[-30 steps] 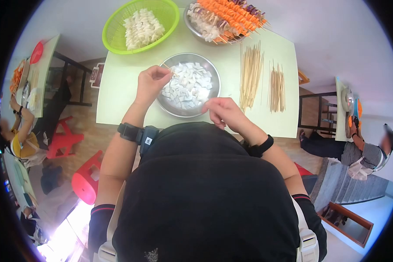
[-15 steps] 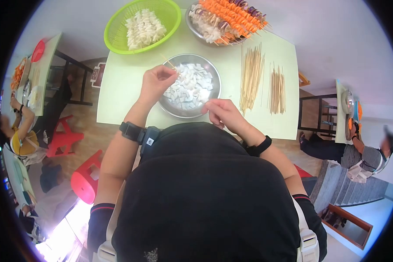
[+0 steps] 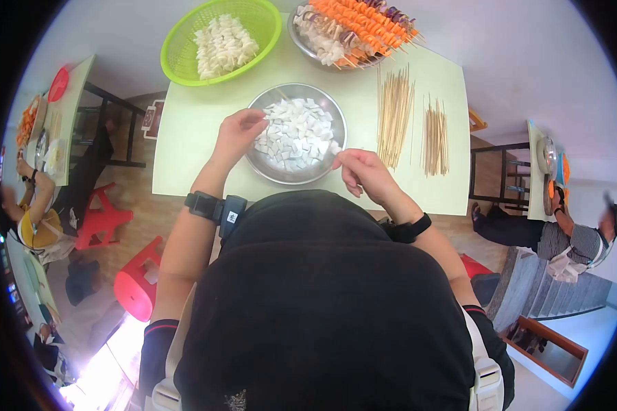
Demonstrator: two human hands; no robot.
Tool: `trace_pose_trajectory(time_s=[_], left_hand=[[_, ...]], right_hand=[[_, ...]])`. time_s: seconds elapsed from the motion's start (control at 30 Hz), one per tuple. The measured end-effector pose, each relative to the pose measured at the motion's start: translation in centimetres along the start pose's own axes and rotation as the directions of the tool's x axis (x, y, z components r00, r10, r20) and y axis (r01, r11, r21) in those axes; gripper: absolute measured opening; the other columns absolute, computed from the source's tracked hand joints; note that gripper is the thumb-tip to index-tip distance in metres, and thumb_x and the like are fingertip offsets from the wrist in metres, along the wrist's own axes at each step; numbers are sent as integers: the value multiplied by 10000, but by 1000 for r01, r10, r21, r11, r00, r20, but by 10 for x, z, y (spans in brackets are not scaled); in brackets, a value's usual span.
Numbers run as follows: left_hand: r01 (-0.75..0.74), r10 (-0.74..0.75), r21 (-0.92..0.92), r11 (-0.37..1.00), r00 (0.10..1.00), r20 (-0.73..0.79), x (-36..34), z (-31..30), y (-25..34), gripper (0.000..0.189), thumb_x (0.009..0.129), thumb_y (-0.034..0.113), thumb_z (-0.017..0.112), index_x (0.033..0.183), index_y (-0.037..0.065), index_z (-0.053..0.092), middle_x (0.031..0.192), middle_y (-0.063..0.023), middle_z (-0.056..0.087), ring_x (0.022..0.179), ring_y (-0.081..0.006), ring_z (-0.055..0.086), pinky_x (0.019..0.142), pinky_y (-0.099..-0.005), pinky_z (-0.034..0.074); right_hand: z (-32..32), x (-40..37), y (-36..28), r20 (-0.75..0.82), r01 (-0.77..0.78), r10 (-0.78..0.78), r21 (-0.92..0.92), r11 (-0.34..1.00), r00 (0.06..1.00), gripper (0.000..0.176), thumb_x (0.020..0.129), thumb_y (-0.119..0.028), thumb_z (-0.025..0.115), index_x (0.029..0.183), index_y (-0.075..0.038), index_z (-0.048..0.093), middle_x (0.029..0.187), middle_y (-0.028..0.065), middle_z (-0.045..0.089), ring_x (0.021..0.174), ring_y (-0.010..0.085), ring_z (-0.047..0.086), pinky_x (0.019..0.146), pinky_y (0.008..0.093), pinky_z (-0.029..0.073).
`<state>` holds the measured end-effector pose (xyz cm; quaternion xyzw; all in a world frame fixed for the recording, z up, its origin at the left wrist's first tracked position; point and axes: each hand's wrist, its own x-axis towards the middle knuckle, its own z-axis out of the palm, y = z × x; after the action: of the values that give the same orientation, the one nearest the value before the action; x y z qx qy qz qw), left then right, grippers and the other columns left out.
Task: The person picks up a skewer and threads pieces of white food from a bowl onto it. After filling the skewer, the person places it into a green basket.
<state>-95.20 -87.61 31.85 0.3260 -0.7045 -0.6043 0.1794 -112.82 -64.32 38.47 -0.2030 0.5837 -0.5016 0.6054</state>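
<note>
A metal bowl (image 3: pixel 296 179) of white cut pieces (image 3: pixel 298 133) stands on the pale table (image 3: pixel 178 147) in front of me. At the bowl's left rim my left hand (image 3: pixel 240 137) is closed in a pinch; what it grips is too small to make out. My right hand (image 3: pixel 365 171) is at the right rim, thumb and finger pinched beside a small white piece (image 3: pixel 335 147). Farther right lie two bundles of thin wooden sticks (image 3: pixel 393 120), (image 3: pixel 435 140).
A green basket (image 3: pixel 175 51) with white skewers is at the back left. Beside it a metal bowl (image 3: pixel 299 42) holds orange, purple and white skewers. Red stools (image 3: pixel 134 288) stand on the floor at left. Other people work at tables on both sides.
My left hand has shifted slightly left, and the thin stick seen rising from it now shows only faintly near the bowl's upper rim. My right hand has moved a little right.
</note>
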Motion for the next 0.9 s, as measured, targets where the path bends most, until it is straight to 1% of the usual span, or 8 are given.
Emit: trace_pose_trajectory(time_s=[0.07,0.13,0.17,0.37,0.43,0.63,0.83,0.9], left_hand=[[31,-29,60,998,999,-28,-1,-4,-7,232,821,101,669,1011,-23,620,858,-69,650,796,-121,611,724,-235,494],[66,-72,232,970,997,14,-2,-6,-11,231,810,87,665,1016,-9,622,864,-67,648,798,-118,608,725,-237,495],[68,-73,230,971,997,15,-2,-6,-16,231,810,87,665,1016,-9,622,864,-67,648,798,-118,608,725,-237,495],[-51,15,331,942,994,110,7,11,-41,238,753,37,659,989,12,637,868,-76,638,762,-149,603,721,-261,500],[-208,146,507,836,976,160,10,18,-42,202,719,10,636,920,14,650,860,-113,623,772,-213,605,729,-307,499],[-316,229,633,706,949,218,25,31,-56,123,722,19,600,834,10,650,880,-163,599,833,-322,594,756,-370,488],[-292,122,728,620,953,278,28,33,-47,110,723,46,604,818,11,649,866,-169,590,830,-328,592,749,-377,486],[-269,119,709,653,960,254,27,32,-47,115,720,51,607,819,13,648,861,-172,590,828,-326,593,747,-380,486]], right_hand=[[-9,-4,3,-38,11,-10,29,1000,999,258,955,-219,450,860,-15,576,509,-11,427,380,83,369,377,223,318],[-17,-8,6,-104,26,-19,67,997,994,252,950,-220,462,847,-19,574,502,-12,422,378,77,355,370,218,305],[-20,-10,7,-105,24,-17,67,997,994,252,950,-220,462,847,-19,574,502,-12,422,378,77,355,370,218,305],[-26,-15,14,-173,17,1,104,994,985,254,944,-229,480,821,-25,567,498,-12,423,375,78,358,364,216,301],[-25,-15,14,-176,13,0,71,997,984,253,943,-228,482,824,-23,570,498,-12,425,372,80,368,361,216,301],[-20,-21,14,-195,-4,8,16,1000,981,254,949,-223,465,826,-29,574,492,-19,408,378,69,343,367,210,296],[-24,-24,19,-197,-3,9,33,999,980,290,950,-262,483,813,-25,579,495,-16,431,365,78,386,358,211,303],[-23,-25,19,-203,-11,17,31,999,979,290,950,-263,484,812,-26,579,497,-16,433,365,78,387,358,211,303]])
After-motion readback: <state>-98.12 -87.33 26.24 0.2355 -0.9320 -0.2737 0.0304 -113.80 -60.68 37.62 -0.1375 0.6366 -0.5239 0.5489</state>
